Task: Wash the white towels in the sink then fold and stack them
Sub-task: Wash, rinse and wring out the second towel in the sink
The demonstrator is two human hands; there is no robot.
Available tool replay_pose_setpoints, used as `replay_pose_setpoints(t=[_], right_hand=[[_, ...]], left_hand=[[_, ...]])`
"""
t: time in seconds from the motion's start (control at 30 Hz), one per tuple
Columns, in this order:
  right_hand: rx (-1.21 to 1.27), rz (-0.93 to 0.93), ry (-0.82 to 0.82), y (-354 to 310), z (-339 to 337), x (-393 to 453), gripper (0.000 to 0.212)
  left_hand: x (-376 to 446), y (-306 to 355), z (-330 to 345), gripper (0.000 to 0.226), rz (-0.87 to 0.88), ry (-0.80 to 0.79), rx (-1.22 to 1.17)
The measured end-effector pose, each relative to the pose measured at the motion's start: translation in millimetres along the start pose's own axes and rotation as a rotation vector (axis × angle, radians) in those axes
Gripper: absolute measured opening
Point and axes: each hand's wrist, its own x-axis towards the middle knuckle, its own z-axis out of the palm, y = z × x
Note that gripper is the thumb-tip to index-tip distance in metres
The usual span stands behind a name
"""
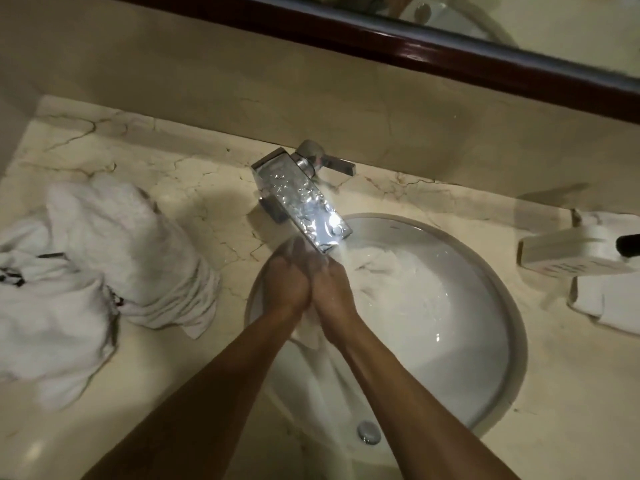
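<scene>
A wet white cloth towel (pixel 398 289) is gripped between the left hand (pixel 289 289) and right hand (pixel 330 289), fingers curled round it, under the chrome rectangular faucet (pixel 301 202) in the round white sink (pixel 512 327), evidently for rinsing, while crumpled white towels (pixel 104 258) are kept at left.

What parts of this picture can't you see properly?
- Head view: the fingertips of the left hand and right hand are blurred and partly hidden under the shiny chrome tap.
- The crumpled white towel pile on the counter is cut off by the left edge.
- The print on the white soap bottle is too small and blurred to read.
- The white towel in the round sink blurs into the water.
</scene>
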Motion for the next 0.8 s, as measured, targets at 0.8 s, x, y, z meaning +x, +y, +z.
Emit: replay_pose_setpoints(t=[0.8], right_hand=[[0.118, 0.036, 0.101, -7, -15, 7, 0.032]], left_hand=[[-17, 22, 9, 0.018, 0.018, -0.037, -0.006]])
